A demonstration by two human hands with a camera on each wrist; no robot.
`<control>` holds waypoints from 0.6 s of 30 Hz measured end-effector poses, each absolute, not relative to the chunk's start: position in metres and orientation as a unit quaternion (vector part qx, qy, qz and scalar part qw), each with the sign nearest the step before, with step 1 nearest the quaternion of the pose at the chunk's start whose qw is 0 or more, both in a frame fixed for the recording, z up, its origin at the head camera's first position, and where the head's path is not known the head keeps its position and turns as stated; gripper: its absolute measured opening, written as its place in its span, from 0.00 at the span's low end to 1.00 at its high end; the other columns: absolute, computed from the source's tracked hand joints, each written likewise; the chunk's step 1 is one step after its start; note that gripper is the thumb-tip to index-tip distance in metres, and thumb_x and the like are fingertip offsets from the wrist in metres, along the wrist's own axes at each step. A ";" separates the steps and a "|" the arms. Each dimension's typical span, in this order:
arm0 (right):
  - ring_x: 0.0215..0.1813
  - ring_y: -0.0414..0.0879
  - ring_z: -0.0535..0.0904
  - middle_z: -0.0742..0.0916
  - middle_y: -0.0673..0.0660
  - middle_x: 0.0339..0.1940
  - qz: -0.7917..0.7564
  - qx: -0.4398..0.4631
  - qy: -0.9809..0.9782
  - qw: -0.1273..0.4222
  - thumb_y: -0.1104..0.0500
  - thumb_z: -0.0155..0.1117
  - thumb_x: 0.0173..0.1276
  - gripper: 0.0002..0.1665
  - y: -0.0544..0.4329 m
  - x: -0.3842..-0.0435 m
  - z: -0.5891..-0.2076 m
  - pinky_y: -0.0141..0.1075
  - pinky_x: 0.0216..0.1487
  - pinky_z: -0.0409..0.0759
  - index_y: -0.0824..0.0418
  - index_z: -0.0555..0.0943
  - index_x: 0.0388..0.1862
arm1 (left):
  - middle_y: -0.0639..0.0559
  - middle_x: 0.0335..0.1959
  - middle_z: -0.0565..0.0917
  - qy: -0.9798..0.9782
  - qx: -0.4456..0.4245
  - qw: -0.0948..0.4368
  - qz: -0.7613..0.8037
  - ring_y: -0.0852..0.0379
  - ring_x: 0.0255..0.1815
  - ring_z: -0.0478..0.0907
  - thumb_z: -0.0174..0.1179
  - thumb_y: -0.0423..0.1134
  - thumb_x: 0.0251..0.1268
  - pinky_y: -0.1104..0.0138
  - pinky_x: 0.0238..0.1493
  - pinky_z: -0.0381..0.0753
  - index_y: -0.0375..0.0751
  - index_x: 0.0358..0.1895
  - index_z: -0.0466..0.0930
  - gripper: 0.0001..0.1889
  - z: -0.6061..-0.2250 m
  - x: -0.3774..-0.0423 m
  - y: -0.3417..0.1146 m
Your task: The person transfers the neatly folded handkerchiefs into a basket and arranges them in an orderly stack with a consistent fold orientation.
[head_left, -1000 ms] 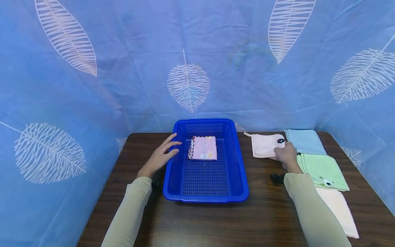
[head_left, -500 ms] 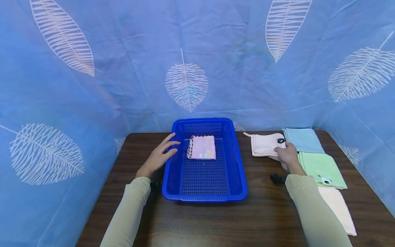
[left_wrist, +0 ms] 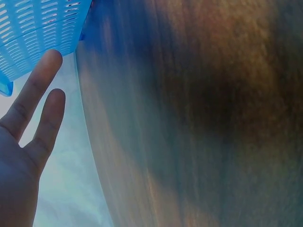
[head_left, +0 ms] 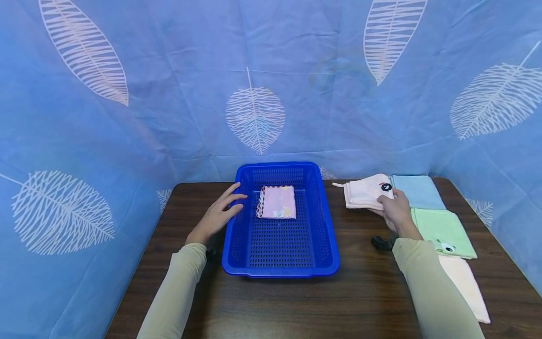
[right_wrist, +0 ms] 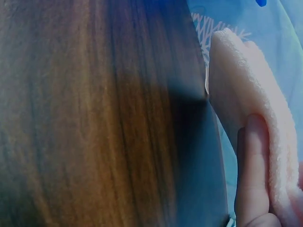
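Observation:
My right hand (head_left: 397, 211) pinches the right end of a folded pale pink towel (head_left: 365, 192) with a black round motif and a small hanging loop. In the right wrist view the towel (right_wrist: 255, 80) is lifted off the table, fingers beneath it. My left hand (head_left: 218, 214) rests with fingers spread at the left rim of a blue plastic basket (head_left: 281, 272). The left wrist view shows two of its straight fingers by the basket's slotted wall (left_wrist: 42, 28). Inside the basket lies a folded pink cloth (head_left: 280, 202) with a checked edge beneath it.
Right of the right hand lie a folded light blue towel (head_left: 417, 192), a green towel (head_left: 444, 233) with an eye motif and a pale pinkish towel (head_left: 465, 287). All rest on the dark wooden table (head_left: 296, 310). A blue leaf-patterned curtain (head_left: 296, 117) stands behind.
My right hand has taken hold of the pale pink towel and raised it slightly from the table. The left hand stays at the basket rim.

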State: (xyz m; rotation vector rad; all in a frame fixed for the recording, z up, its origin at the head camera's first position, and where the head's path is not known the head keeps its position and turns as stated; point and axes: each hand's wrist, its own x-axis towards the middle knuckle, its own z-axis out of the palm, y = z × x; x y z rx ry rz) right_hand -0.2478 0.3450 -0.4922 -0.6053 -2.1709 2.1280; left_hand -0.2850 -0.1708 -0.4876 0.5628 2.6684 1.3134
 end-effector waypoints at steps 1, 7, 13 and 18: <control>0.47 0.39 0.86 0.50 0.73 0.83 0.684 -0.199 -0.701 0.022 0.65 0.44 0.77 0.46 0.344 -0.248 -0.491 0.33 0.49 0.87 0.66 0.31 0.83 | 0.75 0.82 0.51 0.880 0.184 0.058 0.434 0.49 0.87 0.46 0.51 0.61 0.76 0.29 0.75 0.55 0.67 0.68 0.74 0.22 -0.488 -0.285 -0.171; 0.76 0.66 0.65 0.50 0.72 0.84 0.674 -0.207 -0.709 0.022 0.65 0.43 0.77 0.46 0.341 -0.249 -0.486 0.32 0.49 0.86 0.64 0.30 0.83 | 0.77 0.82 0.51 0.882 0.176 0.059 0.434 0.49 0.87 0.47 0.51 0.60 0.77 0.29 0.75 0.56 0.74 0.66 0.74 0.18 -0.487 -0.283 -0.171; 0.52 0.43 0.87 0.50 0.73 0.83 0.685 -0.189 -0.702 0.034 0.66 0.44 0.77 0.46 0.341 -0.248 -0.477 0.31 0.49 0.86 0.65 0.32 0.83 | 0.77 0.82 0.51 0.882 0.177 0.059 0.432 0.49 0.87 0.47 0.51 0.59 0.77 0.29 0.75 0.56 0.76 0.65 0.74 0.18 -0.488 -0.284 -0.170; 0.41 0.30 0.84 0.50 0.73 0.83 0.687 -0.179 -0.703 0.037 0.65 0.44 0.77 0.46 0.340 -0.247 -0.469 0.30 0.48 0.86 0.65 0.32 0.83 | 0.77 0.82 0.51 0.882 0.179 0.058 0.431 0.49 0.87 0.47 0.51 0.61 0.77 0.30 0.75 0.56 0.75 0.66 0.74 0.18 -0.488 -0.285 -0.171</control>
